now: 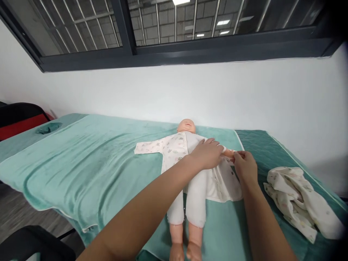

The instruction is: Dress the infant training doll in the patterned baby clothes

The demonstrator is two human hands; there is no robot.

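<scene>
A baby doll (187, 125) lies on its back, head toward the wall, in white trousers (196, 203). A printed wrap shirt (174, 146) covers its chest and the arm at the left of the view. On the other side, the shirt's front panel (224, 183) lies spread open beside the body. My left hand (208, 154) is closed over the doll's upper arm and white sleeve; its fingertips are partly hidden. My right hand (246, 166) pinches the doll's hand (230, 153) at the end of that outstretched arm.
A crumpled printed cloth garment (299, 201) lies at the right on a dark green cover (252, 145). A light green blanket (114, 156) spreads over the bed. Behind are a white wall (130, 94) and barred window. Black chair parts (35, 243) stand at the lower left.
</scene>
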